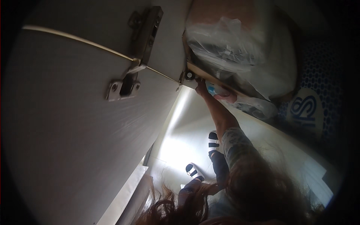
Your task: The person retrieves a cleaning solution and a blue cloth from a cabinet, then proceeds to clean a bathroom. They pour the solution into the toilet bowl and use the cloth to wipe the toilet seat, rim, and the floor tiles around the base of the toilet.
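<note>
My right arm stretches up into a dim cupboard, and my right hand (201,87) is at the edge of a wooden shelf (208,74). Close beside its fingertips is a dark round fitting with a pale centre (189,75). The fingers are small and shadowed, so whether they grip anything is unclear. Just right of the hand lie a blue and white item (212,89) and a pinkish thing (228,96) whose kind I cannot make out. My left hand is out of view.
A large door panel (75,123) with a metal hinge (129,88) fills the left. Clear plastic bags (240,47) bulge on the shelf, with another bag (258,107) below. A blue patterned item (318,75) stands at right. My sandalled feet (195,171) are on the bright floor (176,146).
</note>
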Demonstrator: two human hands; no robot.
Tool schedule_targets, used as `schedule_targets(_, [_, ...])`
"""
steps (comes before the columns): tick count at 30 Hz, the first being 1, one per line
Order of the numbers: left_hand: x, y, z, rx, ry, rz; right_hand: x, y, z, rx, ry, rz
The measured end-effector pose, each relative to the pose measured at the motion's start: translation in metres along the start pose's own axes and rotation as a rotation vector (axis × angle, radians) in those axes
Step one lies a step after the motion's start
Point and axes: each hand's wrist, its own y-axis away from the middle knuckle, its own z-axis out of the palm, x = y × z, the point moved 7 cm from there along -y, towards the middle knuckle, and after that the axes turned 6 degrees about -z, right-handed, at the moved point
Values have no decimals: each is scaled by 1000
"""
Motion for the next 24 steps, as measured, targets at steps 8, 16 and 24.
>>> schedule_targets(8, [16,-29,-26,-71,-38,49,-24,181,-54,-212,4,265])
schedule_targets(16, [115,40,-112,-417,-75,277,-15,610,-205,-468,145,604])
schedule_targets(24, [133,208,-147,-1320,806,158,-66,891,-365,142,153,1055])
